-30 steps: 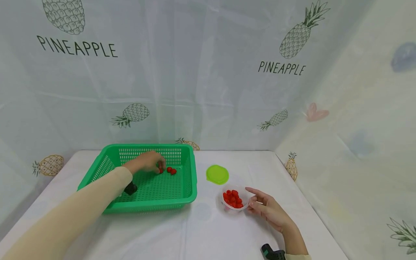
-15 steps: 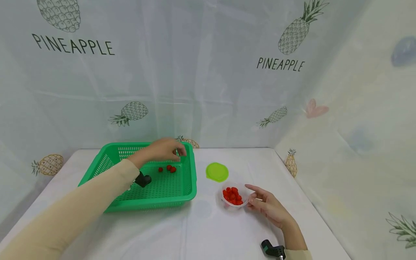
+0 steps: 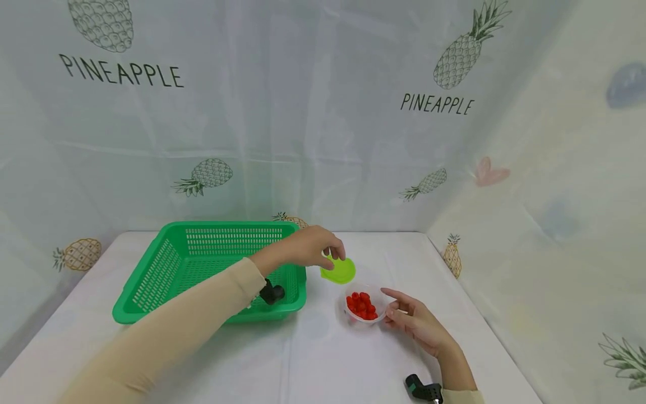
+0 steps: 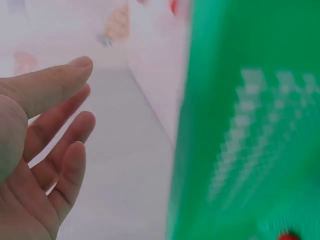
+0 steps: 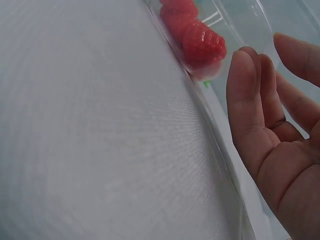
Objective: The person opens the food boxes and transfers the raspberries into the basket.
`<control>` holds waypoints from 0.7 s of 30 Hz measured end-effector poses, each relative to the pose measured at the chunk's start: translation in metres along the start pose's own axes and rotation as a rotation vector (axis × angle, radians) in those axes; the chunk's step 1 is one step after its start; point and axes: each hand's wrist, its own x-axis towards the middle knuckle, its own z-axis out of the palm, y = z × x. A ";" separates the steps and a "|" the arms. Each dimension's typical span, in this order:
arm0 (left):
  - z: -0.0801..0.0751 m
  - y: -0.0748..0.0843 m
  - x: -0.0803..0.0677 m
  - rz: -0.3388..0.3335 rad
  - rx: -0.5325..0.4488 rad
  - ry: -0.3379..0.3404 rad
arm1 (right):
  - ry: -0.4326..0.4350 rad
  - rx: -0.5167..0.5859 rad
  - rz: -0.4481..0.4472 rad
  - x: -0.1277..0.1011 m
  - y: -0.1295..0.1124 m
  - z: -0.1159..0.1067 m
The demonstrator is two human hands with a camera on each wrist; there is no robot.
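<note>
At centre frame, the left hand [image 3: 313, 247] hovers over the green lid [image 3: 339, 271], fingers relaxed and holding nothing. Lower right of it, the right hand [image 3: 415, 321] rests open beside the clear bowl [image 3: 379, 304] of red berries [image 3: 361, 306], fingertips touching its wall.

Green basket [image 4: 250, 125] blurred, cut off

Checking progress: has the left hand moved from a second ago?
Yes. The left hand has moved right, out of the green basket to above the green lid.
</note>
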 end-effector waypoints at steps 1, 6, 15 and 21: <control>0.004 0.004 0.004 0.006 -0.008 -0.005 | 0.001 0.002 0.001 0.000 0.000 0.000; 0.020 0.024 0.022 0.014 -0.012 -0.004 | 0.000 0.013 0.000 -0.001 0.000 -0.001; 0.063 0.041 0.045 -0.080 -0.044 0.023 | -0.021 0.032 -0.031 -0.002 -0.001 -0.003; 0.089 0.034 0.050 -0.118 -0.048 0.031 | -0.020 0.036 -0.025 -0.001 0.001 -0.002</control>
